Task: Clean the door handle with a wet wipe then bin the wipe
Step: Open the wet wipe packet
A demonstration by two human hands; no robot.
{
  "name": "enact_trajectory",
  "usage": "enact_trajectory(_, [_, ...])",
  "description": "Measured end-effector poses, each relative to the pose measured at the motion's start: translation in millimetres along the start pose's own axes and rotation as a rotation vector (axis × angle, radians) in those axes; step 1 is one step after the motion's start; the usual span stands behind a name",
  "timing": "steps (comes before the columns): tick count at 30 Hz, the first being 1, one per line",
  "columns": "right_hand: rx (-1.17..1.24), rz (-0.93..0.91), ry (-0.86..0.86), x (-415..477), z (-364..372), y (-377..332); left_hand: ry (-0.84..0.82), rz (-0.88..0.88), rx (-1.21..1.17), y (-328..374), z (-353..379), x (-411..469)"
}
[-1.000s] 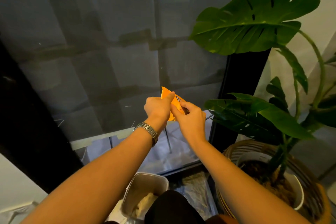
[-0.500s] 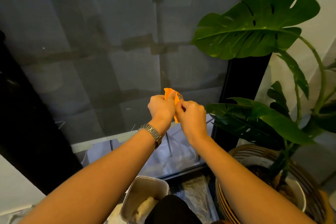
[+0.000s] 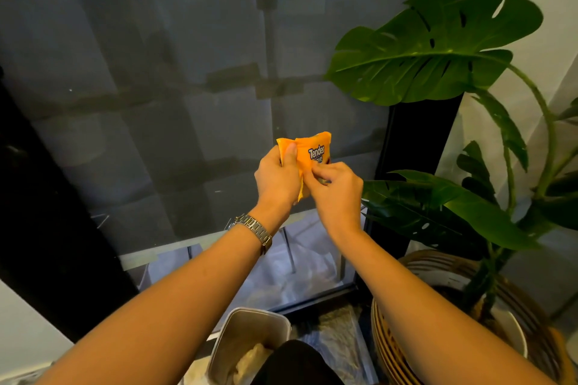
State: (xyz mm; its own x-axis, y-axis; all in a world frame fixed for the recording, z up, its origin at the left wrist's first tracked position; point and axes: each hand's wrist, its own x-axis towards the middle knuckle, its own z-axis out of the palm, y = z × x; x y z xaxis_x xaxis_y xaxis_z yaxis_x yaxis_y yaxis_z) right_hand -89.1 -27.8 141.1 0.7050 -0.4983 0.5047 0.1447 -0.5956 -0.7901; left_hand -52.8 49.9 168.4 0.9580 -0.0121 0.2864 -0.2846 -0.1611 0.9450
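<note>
Crumpled orange "Tender" wipe packet, two-handed

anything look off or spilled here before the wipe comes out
Nothing stands out. The left hand holds the orange wipe pack while the right hand picks at its front. The bin below stands upright, and the potted plant looks intact.
</note>
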Motion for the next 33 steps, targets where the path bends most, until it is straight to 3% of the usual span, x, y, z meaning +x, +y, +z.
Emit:
enact_trajectory(12, [-0.118,0.020,0.075,11.5,-7.8,1.8,-0.002,0.015,0.006,-4.6,1.5,-0.2])
enact_trajectory(18, [0.018,-0.039,-0.042,1.1,-6.2,-3.0,-0.010,-0.087,-0.168,0.2,0.8,4.6])
enact_trajectory(24, [-0.034,0.010,-0.112,6.3,-8.1,3.8,-0.075,0.000,-0.060,8.4,5.0,-6.2])
enact_trajectory(28, [0.105,-0.009,-0.253,-0.9,-14.1,-2.3,-0.088,0.026,-0.076,7.2,-5.2,-2.2])
enact_trajectory(33, [0.099,0.011,0.020,-6.2,-16.3,-8.4,-0.059,0.055,-0.047,14.7,-3.3,-6.2])
